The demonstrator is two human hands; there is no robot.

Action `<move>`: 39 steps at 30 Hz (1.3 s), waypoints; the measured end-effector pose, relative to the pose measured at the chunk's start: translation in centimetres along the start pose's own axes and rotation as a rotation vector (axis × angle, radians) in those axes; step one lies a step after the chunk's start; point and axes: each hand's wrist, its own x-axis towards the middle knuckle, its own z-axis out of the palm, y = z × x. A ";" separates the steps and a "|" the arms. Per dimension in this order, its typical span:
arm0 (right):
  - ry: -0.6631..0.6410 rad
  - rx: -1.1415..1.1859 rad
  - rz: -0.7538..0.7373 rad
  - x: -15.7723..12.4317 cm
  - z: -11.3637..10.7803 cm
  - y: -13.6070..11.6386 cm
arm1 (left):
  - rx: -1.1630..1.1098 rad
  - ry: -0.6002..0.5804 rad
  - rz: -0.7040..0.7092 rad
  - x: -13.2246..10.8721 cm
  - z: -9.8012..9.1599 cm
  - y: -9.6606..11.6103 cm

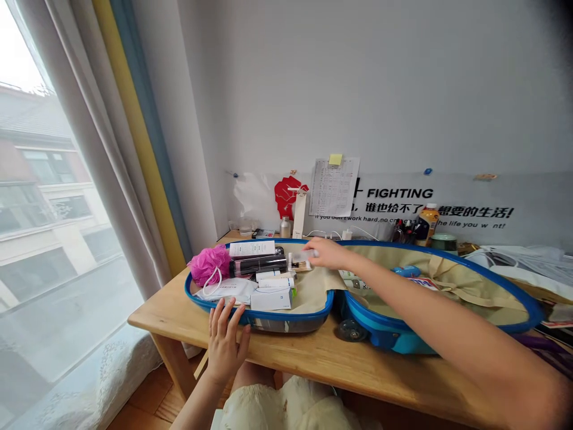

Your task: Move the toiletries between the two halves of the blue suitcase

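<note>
An open blue suitcase (308, 322) with beige lining lies on the wooden desk (313, 364). My left hand (225, 343) rests against its near rim, fingers spread and empty. My right hand (326, 252) reaches over the left half and pinches a small whitish item (302, 255), blurred. Packed in that half are a pink bath sponge (208, 263), a dark bottle (259, 264), a long white box (252, 248) and small white boxes (271, 297).
A window with curtains (116, 149) stands at the left. Along the wall sit a small metal bottle (285, 227), an orange juice bottle (427, 222), a green jar (444, 242) and cables. Clothes and bags (523, 263) pile at the right.
</note>
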 end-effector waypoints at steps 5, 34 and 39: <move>-0.048 0.044 -0.136 2.5 3.1 -5.2 | 0.008 -0.010 0.003 0.0 -0.1 0.1; -0.050 0.028 0.338 -0.7 -0.1 10.5 | -0.002 0.014 0.046 0.5 -0.3 0.2; -0.334 -0.023 0.325 -2.9 3.2 14.1 | -0.011 0.013 0.048 0.5 -0.3 0.2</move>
